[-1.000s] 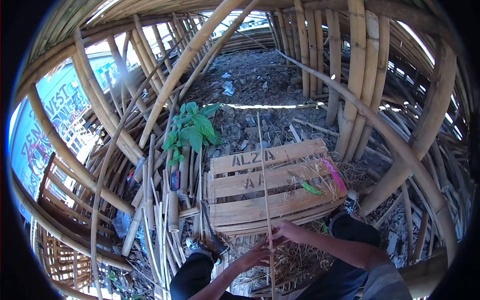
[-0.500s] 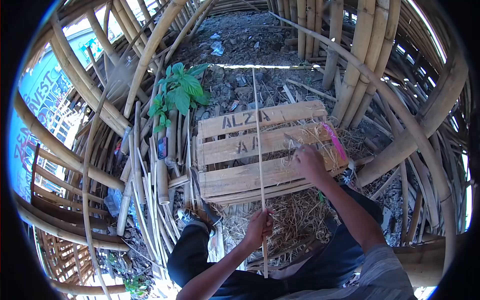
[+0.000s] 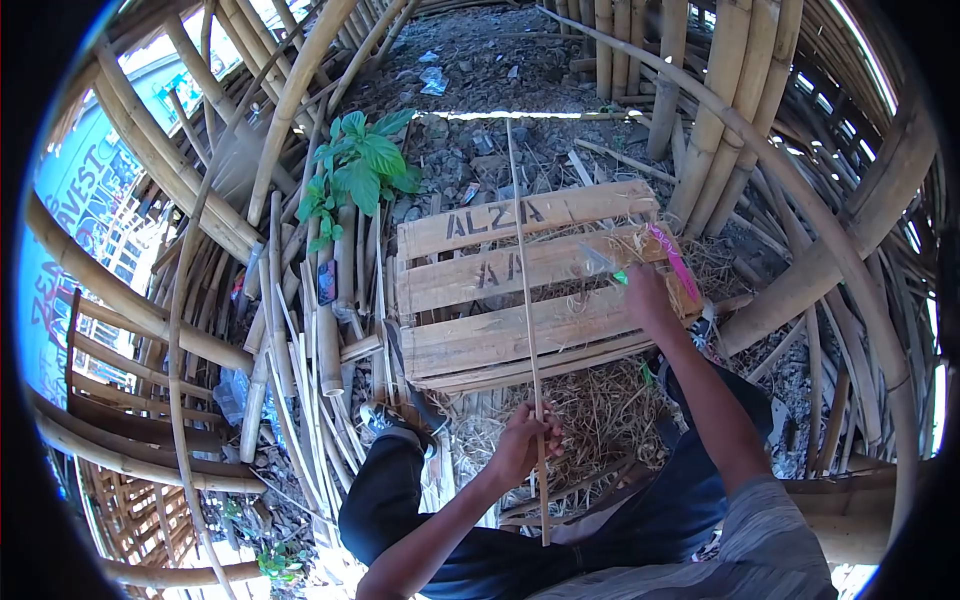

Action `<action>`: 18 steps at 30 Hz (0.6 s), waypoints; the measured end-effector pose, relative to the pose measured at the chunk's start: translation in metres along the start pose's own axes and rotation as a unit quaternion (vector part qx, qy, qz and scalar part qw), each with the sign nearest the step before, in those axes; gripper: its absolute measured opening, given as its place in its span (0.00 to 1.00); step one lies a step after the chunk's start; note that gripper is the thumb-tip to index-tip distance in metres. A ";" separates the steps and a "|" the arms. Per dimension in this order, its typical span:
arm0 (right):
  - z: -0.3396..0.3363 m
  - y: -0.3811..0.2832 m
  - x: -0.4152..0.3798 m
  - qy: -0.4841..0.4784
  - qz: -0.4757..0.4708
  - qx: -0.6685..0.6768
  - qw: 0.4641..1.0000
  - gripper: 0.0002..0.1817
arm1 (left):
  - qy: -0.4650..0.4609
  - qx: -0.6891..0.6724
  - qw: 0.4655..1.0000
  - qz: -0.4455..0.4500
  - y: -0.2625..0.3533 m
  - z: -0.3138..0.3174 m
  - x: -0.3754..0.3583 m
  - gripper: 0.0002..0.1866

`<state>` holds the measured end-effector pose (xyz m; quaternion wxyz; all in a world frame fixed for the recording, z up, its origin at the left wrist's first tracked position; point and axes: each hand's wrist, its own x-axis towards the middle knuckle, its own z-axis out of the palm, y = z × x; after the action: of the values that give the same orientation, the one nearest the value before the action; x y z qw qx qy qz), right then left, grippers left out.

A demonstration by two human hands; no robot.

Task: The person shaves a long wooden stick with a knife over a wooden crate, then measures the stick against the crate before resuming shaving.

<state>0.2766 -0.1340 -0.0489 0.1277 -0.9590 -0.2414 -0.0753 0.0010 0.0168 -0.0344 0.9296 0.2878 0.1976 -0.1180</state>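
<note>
My left hand [image 3: 527, 442] is closed around the lower part of a long thin bamboo strip [image 3: 523, 262], which runs up across a slatted wooden crate [image 3: 470, 345] and past its far edge. In my right hand [image 3: 650, 300], over the right side of the crate, is a knife [image 3: 602, 260] with its pale blade pointing up and left. A bit of green shows at its handle, and the fingers hide the rest. Dark stencilled letters mark the crate's slats. A pink band [image 3: 677, 265] with writing lies along the crate's right end, near my right hand.
Shavings [image 3: 605, 430] lie below the crate between my legs and on its right side. Bamboo poles [image 3: 328, 350] and thin strips stand at left, with a phone [image 3: 327, 282] on them. A leafy plant [image 3: 362, 170] grows behind. Thick bamboo posts [image 3: 725, 110] rise at right.
My right hand has moved a little right and away from the bamboo strip with the knife. My left hand keeps its hold on the strip, slightly higher in view. The view has shifted slightly.
</note>
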 end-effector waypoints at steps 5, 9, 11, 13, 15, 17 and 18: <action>-0.016 0.008 0.010 0.022 0.050 0.115 0.992 0.08 | 0.034 0.065 0.997 0.003 0.000 0.010 -0.005 0.08; -0.032 0.004 0.013 0.079 0.026 0.188 0.979 0.08 | -0.016 0.067 0.997 -0.035 0.007 0.006 -0.007 0.12; -0.038 -0.003 0.012 0.085 0.032 0.203 0.975 0.09 | -0.048 0.032 0.998 -0.039 0.003 -0.004 -0.002 0.16; -0.041 -0.013 0.010 0.079 0.054 0.281 0.955 0.08 | -0.037 0.047 0.997 -0.042 0.009 -0.001 -0.003 0.16; -0.036 -0.022 0.004 -0.015 0.091 0.373 0.923 0.08 | -0.027 0.062 0.997 -0.045 0.012 0.004 -0.006 0.16; -0.023 -0.037 -0.008 -0.177 0.119 0.475 0.854 0.10 | -0.026 0.075 0.996 -0.036 0.015 0.008 -0.006 0.17; -0.014 -0.049 -0.020 -0.245 0.113 0.491 0.829 0.11 | -0.026 0.077 0.996 -0.037 0.015 0.009 -0.005 0.17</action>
<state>0.2345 -0.1050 -0.0298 0.5259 -0.7777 -0.1597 0.3052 0.0040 0.0247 -0.0181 0.9046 0.3475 0.1743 -0.1746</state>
